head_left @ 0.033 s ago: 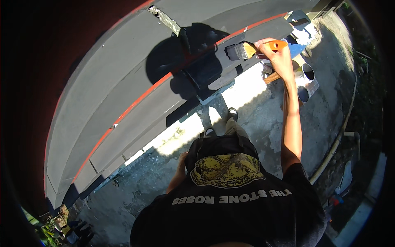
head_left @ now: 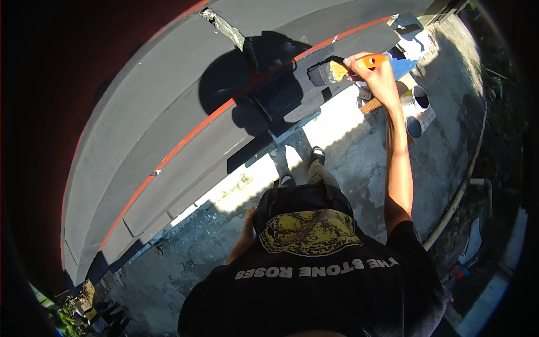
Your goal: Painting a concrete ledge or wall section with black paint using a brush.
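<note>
My right hand (head_left: 380,81) is closed round the orange handle of a wide paintbrush (head_left: 338,71), with the arm stretched forward to the right. The brush's grey, paint-covered bristles are at the lower band of a grey wall (head_left: 224,132), below its red stripe (head_left: 193,135). A dark shadow edges the bristles, and whether they press on the surface I cannot tell. Low at my left side, my left hand (head_left: 249,218) shows only in part beside my black shirt. Its fingers are hidden.
Under my right forearm, a paint-smeared can (head_left: 419,98) stands near a dark round opening (head_left: 413,127) and a tan ridged object (head_left: 370,105). Something blue (head_left: 403,67) lies beyond my hand. A long pipe (head_left: 449,222) curves along the right of the concrete floor (head_left: 353,157).
My right hand and the paintbrush have shifted very slightly to the left. The rest looks the same.
</note>
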{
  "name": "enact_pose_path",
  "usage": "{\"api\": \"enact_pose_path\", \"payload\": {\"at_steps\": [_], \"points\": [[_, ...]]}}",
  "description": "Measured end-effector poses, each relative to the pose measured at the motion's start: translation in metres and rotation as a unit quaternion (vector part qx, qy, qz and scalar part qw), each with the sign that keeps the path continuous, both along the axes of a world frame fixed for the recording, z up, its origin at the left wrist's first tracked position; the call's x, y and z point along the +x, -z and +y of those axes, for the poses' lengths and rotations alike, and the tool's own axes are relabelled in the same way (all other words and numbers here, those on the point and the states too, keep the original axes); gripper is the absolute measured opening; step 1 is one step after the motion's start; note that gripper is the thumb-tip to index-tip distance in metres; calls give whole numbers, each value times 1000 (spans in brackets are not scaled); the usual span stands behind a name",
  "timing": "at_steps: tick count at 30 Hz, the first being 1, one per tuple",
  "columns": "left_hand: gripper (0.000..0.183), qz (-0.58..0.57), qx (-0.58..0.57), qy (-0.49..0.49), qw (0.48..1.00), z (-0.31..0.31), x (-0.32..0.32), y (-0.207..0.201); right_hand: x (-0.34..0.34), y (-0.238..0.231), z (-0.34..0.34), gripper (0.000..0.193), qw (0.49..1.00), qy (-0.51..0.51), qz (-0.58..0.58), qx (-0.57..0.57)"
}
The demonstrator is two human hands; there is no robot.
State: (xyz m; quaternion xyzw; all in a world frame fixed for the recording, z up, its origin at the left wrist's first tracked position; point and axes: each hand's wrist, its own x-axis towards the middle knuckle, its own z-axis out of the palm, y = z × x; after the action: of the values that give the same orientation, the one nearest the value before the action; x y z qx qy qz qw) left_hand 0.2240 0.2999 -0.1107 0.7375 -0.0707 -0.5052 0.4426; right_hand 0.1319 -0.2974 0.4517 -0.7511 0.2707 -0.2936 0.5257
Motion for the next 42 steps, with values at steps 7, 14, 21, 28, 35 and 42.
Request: {"api": "enact_pose_path", "payload": {"at_steps": [7,14,21,28,35,42], "points": [[28,-6,21,-5,1000,-52,23,15,-24,1,-70,27,971,184,85,-128],[28,15,-21,-4,1000,-42,31,13,-36,3,-50,22,924,168,135,-315],[27,50,-84,-12,995,-38,23,-5,6,32,68,26,927,110,99,-345],[27,89,-145,-13,985,-54,21,-34,-1,14,110,23,997,-30,42,-55],[25,44,-90,-8,995,-70,31,-63,-30,15,11,25,939,186,108,-269],[26,33,-89,-8,995,-37,14,-56,-1,14,51,25,994,83,-58,36]]}}
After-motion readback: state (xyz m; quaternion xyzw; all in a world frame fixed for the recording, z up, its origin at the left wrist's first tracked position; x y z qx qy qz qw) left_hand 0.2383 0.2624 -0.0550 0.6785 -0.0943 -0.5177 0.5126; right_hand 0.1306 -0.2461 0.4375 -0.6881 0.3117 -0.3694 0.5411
